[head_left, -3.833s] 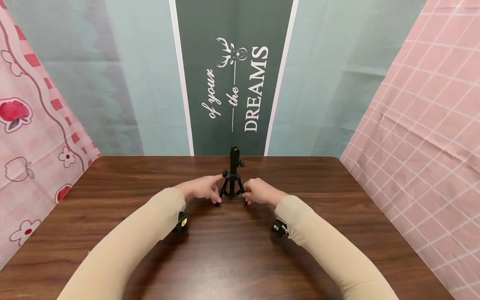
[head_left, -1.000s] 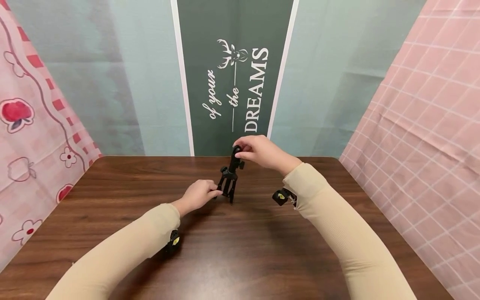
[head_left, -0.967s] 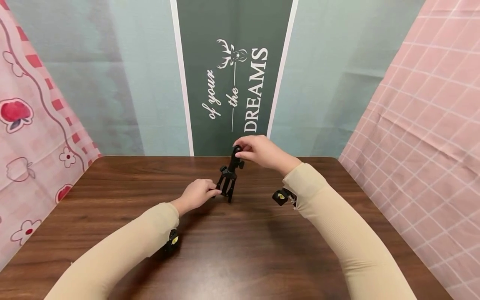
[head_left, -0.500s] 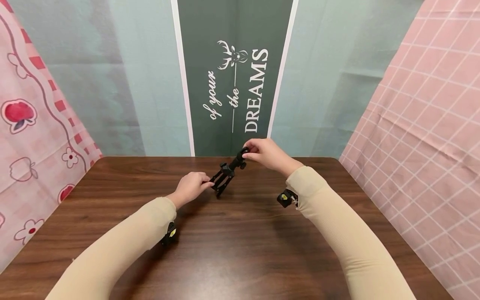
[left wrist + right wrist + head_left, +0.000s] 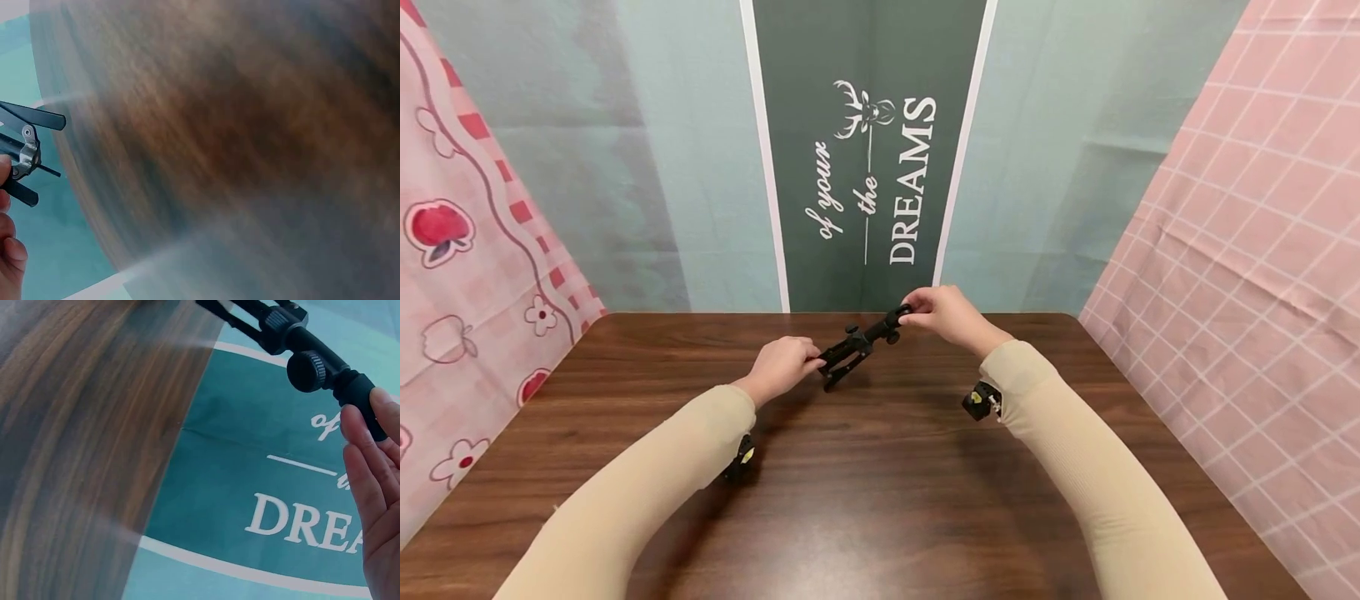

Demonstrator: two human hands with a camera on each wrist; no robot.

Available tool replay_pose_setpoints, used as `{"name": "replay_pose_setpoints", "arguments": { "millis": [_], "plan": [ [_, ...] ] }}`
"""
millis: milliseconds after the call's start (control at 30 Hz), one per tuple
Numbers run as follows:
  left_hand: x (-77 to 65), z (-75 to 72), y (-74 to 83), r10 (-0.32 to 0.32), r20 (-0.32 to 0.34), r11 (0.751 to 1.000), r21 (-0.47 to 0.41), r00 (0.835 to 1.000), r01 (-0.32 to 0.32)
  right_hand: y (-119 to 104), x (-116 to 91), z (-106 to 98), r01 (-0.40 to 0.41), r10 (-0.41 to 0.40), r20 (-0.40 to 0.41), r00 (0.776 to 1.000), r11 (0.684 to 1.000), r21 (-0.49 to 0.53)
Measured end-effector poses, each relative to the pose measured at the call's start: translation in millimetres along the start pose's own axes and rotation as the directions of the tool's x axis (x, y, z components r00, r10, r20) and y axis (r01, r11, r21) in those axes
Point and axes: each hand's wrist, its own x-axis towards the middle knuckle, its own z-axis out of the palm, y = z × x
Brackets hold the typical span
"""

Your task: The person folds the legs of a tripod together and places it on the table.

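A small black tripod [image 5: 861,342] is held slantwise between both hands above the far part of the table, its head up to the right and its legs down to the left. My left hand [image 5: 782,367] grips the leg end; in the left wrist view the leg tips and a metal joint of the tripod [image 5: 28,150] stick out past the fingers. My right hand [image 5: 951,317] pinches the tripod's head between thumb and fingers. The right wrist view shows the tripod's round side knob [image 5: 306,372] and the head in the fingertips of the right hand [image 5: 381,469].
The brown wooden table [image 5: 850,500] ends just behind the tripod. Beyond its far edge hangs a green and pale blue cloth [image 5: 865,50] with white lettering. Pink cloths flank the table, one with fruit prints [image 5: 445,283] and one checked [image 5: 1240,275].
The tripod stood upright with its legs spread. Its legs were then drawn together, and it has tilted steadily to the right, both hands still on it.
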Motion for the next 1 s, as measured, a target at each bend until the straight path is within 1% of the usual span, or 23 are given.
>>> {"name": "replay_pose_setpoints", "arguments": {
  "millis": [167, 333, 533, 667, 833, 1000],
  "plan": [
    [4.1, 0.1, -2.2, 0.008, 0.019, 0.998, 0.060, 1.000, -0.009, 13.8, -2.0, 3.3, -0.045, 0.044, 0.032, 0.999, 0.998, 0.043],
    [7.3, 0.0, -4.5, 0.025, 0.032, 0.993, 0.111, 0.999, -0.028, 26.7, -2.8, 8.0, -0.070, 0.068, 0.061, 0.996, 0.997, 0.041],
    [11.2, -1.5, -3.2, 0.069, 0.059, 0.975, 0.206, 0.996, -0.080, 37.5, -6.1, 13.8, -0.068, 0.069, 0.055, 0.996, 0.997, -0.019],
    [14.4, -0.7, -2.3, 0.081, 0.075, 0.962, 0.253, 0.994, -0.097, 44.4, -9.0, 19.7, -0.064, 0.066, 0.046, 0.997, 0.997, -0.038],
    [19.0, -2.1, -1.4, 0.091, 0.094, 0.955, 0.274, 0.991, -0.114, 53.8, -11.5, 26.8, -0.078, 0.082, 0.054, 0.995, 0.994, -0.072],
    [24.7, -4.9, -0.1, 0.074, 0.128, 0.952, 0.288, 0.989, -0.108, 58.6, -11.3, 31.6, -0.080, 0.085, 0.048, 0.995, 0.992, -0.100]
  ]
}}
